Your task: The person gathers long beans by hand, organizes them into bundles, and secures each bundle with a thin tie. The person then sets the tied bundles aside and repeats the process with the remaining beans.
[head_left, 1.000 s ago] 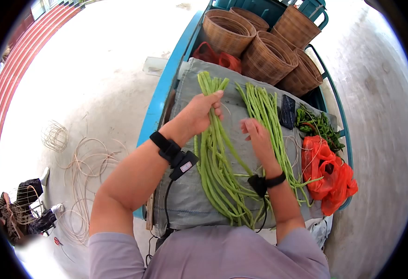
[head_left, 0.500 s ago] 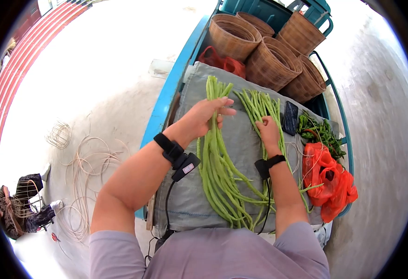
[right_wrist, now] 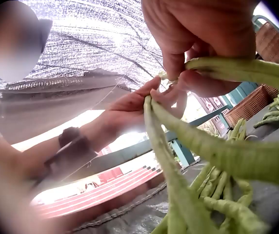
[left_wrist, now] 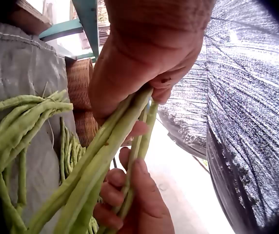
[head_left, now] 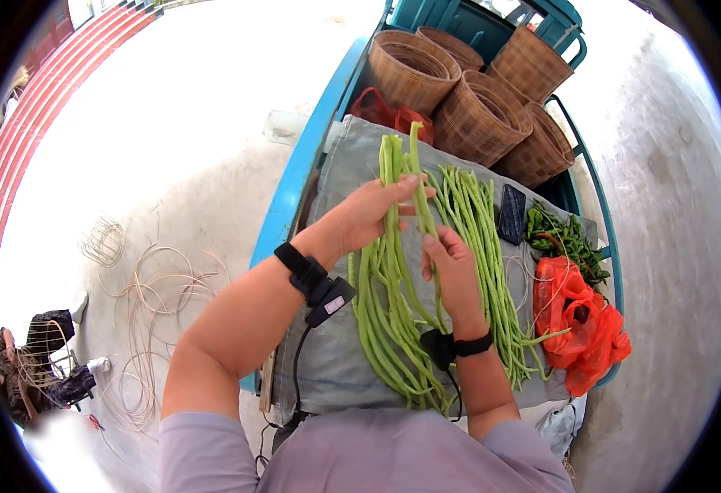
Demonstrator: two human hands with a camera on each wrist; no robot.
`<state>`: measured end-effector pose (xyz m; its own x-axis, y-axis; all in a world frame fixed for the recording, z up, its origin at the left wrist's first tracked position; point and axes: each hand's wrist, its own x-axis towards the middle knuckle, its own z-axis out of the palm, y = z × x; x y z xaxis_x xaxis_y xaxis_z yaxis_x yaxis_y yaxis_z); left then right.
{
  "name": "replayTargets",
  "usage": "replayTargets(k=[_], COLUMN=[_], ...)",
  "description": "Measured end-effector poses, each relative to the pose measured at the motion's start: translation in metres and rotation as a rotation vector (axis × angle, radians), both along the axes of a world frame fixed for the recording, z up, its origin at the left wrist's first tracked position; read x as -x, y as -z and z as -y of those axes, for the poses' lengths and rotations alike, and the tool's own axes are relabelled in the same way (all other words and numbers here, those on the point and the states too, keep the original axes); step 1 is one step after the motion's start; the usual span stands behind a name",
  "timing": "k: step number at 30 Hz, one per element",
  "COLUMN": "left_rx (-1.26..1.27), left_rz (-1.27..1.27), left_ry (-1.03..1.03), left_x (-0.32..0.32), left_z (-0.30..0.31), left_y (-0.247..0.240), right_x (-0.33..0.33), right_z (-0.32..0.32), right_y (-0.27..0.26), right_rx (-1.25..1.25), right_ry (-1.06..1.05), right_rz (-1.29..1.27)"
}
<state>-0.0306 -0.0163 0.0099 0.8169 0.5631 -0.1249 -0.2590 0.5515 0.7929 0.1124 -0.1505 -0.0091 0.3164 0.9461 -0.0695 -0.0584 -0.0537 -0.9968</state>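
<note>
My left hand [head_left: 370, 215] grips a bunch of long green beans [head_left: 383, 267] near its upper ends, and the long lower ends trail over the grey cover [head_left: 328, 380]. Just to the right, my right hand [head_left: 452, 267] pinches long beans [head_left: 420, 195] that stand up beside the bunch, close by the left fingertips. The left wrist view has the right hand's fingers [left_wrist: 147, 192] curled round thin beans just below the left hand. Another pile of long beans [head_left: 479, 246] lies on the cover right of both hands.
Beyond the cover, woven baskets [head_left: 414, 70] stand in the blue truck bed [head_left: 303, 156]. A dark phone [head_left: 512, 214], green peppers [head_left: 566, 238] and a red plastic bag [head_left: 574, 312] lie at the right. Coiled strips [head_left: 143, 329] lie on the floor at left.
My right hand went to the bean pile at right, then came back left with beans raised beside the bunch. The left hand stays on its bunch, shifted slightly right.
</note>
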Motion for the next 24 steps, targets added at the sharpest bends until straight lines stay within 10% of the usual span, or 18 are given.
replayTargets(k=[24], left_rx=[0.115], left_rz=[0.075], left_ry=[0.041], left_x=[-0.004], left_z=[0.010], left_y=[0.001], right_x=[0.024], right_z=[0.010], right_y=[0.022], right_rx=[-0.058], right_ry=[-0.021], right_rz=[0.121])
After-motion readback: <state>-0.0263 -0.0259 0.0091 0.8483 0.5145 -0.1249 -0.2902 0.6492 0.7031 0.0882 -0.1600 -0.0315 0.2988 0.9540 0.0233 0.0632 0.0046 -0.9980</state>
